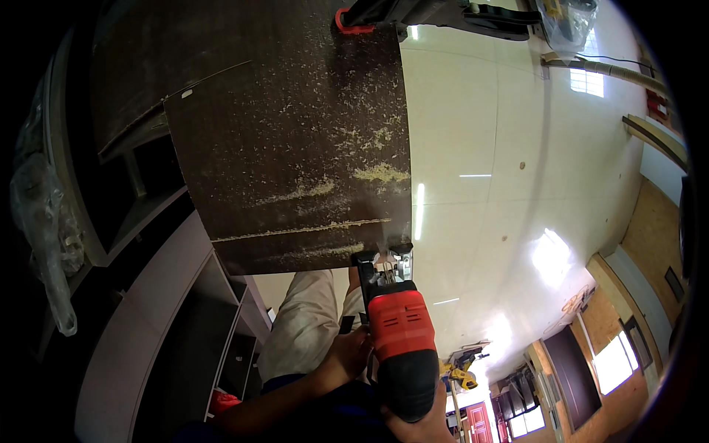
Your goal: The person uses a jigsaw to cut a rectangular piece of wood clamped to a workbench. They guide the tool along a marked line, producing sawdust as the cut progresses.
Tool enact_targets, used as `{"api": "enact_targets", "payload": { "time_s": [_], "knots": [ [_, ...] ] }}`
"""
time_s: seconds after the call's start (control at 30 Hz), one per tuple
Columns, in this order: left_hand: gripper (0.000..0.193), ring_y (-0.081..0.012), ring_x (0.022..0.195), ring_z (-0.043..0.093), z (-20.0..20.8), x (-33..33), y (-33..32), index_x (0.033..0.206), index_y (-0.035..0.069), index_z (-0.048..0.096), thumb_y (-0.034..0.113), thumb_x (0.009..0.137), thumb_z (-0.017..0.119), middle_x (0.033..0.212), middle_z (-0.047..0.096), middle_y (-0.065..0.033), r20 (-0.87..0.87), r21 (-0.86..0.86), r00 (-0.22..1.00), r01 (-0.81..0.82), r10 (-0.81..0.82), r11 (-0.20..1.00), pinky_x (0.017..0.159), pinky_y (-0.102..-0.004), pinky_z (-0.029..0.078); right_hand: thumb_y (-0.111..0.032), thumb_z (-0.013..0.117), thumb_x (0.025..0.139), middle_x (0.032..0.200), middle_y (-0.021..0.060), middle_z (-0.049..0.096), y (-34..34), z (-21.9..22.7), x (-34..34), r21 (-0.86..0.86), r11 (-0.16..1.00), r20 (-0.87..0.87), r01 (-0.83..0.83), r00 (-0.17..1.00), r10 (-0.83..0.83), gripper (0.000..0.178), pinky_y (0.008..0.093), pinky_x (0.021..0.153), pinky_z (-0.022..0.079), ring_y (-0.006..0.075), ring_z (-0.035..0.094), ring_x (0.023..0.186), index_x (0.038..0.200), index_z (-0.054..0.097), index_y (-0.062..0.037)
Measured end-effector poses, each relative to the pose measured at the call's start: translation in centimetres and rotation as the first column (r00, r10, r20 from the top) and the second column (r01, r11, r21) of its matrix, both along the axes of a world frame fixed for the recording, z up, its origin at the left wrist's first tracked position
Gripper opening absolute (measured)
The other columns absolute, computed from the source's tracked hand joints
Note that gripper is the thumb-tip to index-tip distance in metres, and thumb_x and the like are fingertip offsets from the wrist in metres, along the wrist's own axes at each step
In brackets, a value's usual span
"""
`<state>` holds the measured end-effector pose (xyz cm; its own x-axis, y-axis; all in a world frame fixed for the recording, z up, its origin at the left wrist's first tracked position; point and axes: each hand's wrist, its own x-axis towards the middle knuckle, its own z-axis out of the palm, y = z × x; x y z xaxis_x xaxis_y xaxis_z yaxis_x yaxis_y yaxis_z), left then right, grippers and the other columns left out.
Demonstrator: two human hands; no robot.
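Observation:
A red and black jigsaw (402,321) stands at the near right corner of a dark brown board (288,140), its metal front end at the board's edge. My right hand (425,424) wraps round the black rear of the jigsaw, most of its fingers hidden beneath. Against the tool's left side is my left hand (347,358), closed, with its fingertips partly hidden by the body. A pale cut line runs across the board near its front edge, from the left side nearly to the right one. Sawdust lies scattered over the surface, heaped toward the right edge.
A black clamp with a red pad (354,26) grips the board's far right edge. On the left stand cabinet frames (148,325) and a clear plastic bag (48,236). Glossy pale floor (480,148) spreads to the right; a yellow tool (464,379) is farther off.

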<state>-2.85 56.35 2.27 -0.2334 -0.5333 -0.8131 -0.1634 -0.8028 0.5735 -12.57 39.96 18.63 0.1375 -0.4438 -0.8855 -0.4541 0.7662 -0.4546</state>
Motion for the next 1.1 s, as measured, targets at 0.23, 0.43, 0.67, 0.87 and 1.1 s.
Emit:
{"api": "enact_targets", "payload": {
  "time_s": [0.23,0.43,0.67,0.87,1.1],
  "knots": [
    [0.056,-0.0476,0.094,0.069,0.3,0.1,-0.4,0.126,0.006,0.059,0.054,0.106,0.039,0.098,0.071,-0.0275,-0.001,0.014,1.0,-0.026,0.026,1.0,0.08,-0.053,0.056,-0.013,0.074,0.071,0.076,0.0119,0.072,0.1,0.0,-0.2,0.011,1.0,0.014,0.0,1.0,0.0,0.022,0.0364,0.068,0.057,0.0219,0.07,0.069,0.09,0.074,-0.0015],
    [0.059,-0.0481,0.095,0.068,0.1,-0.5,0.4,0.128,0.006,0.058,0.056,0.106,0.037,0.099,0.071,-0.0276,-0.058,0.092,0.987,-0.144,0.15,0.985,0.081,-0.0531,0.056,-0.013,0.075,0.071,0.075,0.0116,0.071,0.1,-0.1,-0.2,-0.026,0.999,0.007,-0.031,0.999,0.031,0.02,0.0368,0.066,0.057,0.0212,0.069,0.067,0.088,0.073,-0.0023],
    [0.061,-0.0487,0.097,0.068,0.4,0.0,-0.4,0.129,0.007,0.058,0.06,0.106,0.035,0.102,0.071,-0.0272,-0.006,0.044,1.0,-0.025,0.025,0.999,0.081,-0.053,0.056,-0.013,0.075,0.071,0.072,0.0101,0.07,0.3,-0.3,-0.4,-0.022,0.998,0.009,-0.057,0.998,0.057,0.017,0.0361,0.064,0.056,0.0203,0.068,0.065,0.085,0.072,-0.0032],
    [0.07,-0.048,0.099,0.068,0.8,0.3,-1.2,0.131,0.008,0.058,0.066,0.104,0.03,0.105,0.071,-0.0264,-0.015,0.049,1.0,-0.017,0.018,0.999,0.084,-0.0521,0.056,-0.011,0.074,0.072,0.07,0.0097,0.07,0.5,-0.4,-0.4,-0.031,0.997,0.01,-0.07,0.997,0.071,0.015,0.0355,0.063,0.056,0.0197,0.068,0.064,0.084,0.072,-0.0029],
    [0.069,-0.047,0.101,0.068,0.9,0.2,-1.5,0.13,0.009,0.059,0.066,0.104,0.029,0.107,0.072,-0.0247,-0.024,0.028,0.999,-0.036,0.037,0.999,0.086,-0.0501,0.056,-0.01,0.073,0.074,0.071,0.0106,0.07,-0.3,0.0,0.4,-0.045,0.998,0.002,-0.045,0.999,0.045,0.014,0.0359,0.063,0.055,0.0202,0.068,0.064,0.085,0.072,-0.0021]
  ]
}}
